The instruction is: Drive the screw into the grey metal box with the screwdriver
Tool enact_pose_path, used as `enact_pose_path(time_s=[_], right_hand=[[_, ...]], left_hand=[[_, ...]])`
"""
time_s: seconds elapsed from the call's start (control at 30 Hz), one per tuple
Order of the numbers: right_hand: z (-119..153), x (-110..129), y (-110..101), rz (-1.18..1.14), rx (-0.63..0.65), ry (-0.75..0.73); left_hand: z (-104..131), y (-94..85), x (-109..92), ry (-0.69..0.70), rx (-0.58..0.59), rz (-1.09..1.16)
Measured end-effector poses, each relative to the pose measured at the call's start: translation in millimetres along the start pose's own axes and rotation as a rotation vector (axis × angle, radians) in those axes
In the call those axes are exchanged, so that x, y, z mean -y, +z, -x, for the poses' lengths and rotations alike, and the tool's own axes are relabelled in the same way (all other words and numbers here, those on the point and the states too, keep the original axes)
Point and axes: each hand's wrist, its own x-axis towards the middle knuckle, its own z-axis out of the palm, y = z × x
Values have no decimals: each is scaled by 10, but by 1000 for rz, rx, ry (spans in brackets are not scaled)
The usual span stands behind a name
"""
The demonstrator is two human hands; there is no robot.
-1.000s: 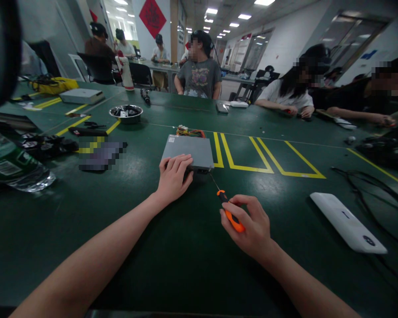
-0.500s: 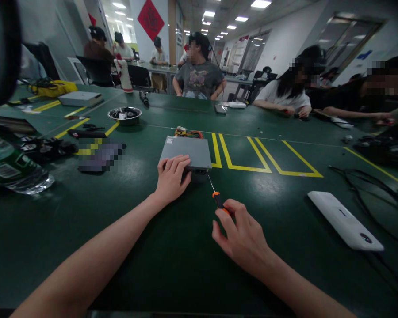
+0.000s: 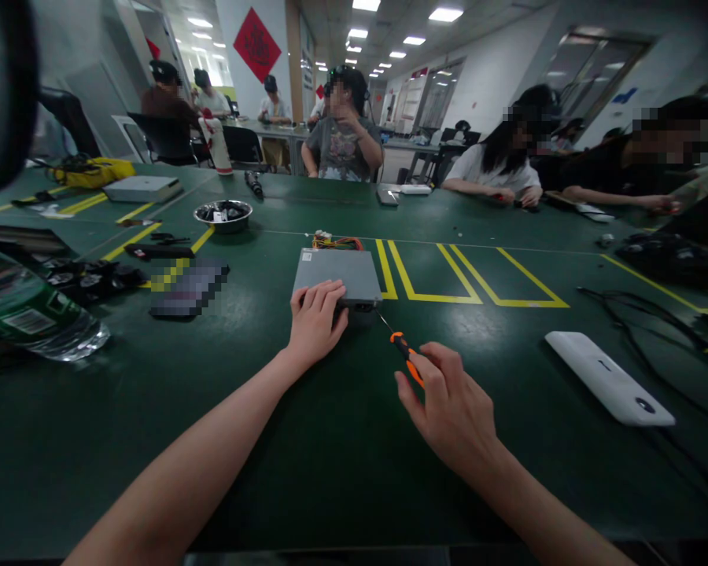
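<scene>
A flat grey metal box point(image 3: 348, 271) lies on the green table, with a bundle of coloured wires point(image 3: 339, 242) at its far edge. My left hand point(image 3: 318, 318) rests on the box's near left part, fingers on the top and thumb by the front side. My right hand point(image 3: 448, 397) holds an orange and black screwdriver point(image 3: 401, 343) by its handle, its fingers loosely bent around it. The screwdriver's thin shaft points up and left to the box's near right corner. Whether the tip touches the box is too small to tell.
A metal bowl point(image 3: 223, 216) with small parts, a phone point(image 3: 189, 289) and a plastic bottle point(image 3: 32, 314) are on the left. A white device point(image 3: 607, 377) and black cables point(image 3: 643, 330) lie on the right. People sit across the table.
The view has shifted slightly. My right hand and the screwdriver have moved a little right, and the screwdriver is tilted more. The person opposite has raised a hand to the face.
</scene>
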Motion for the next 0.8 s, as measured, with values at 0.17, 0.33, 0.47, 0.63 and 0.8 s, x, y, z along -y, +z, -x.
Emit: enact_pose_path(time_s=[0.17,0.33,0.47,0.63,0.8], right_hand=[[19,40,37,-30,19,-176],[-14,-24,41,-47,-20,-28],[34,-7,61,-193,-34,-16],[77,-8,86,-233,-53,-141],[57,-28,74,-196,-64,-13]], left_hand=[[0,-8,-1,3,-4,14],[-1,-15,-3,3,-1,14],[-1,-17,-8,-1,0,18],[1,-17,-10,-9,4,19],[0,-15,-10,-6,4,23]])
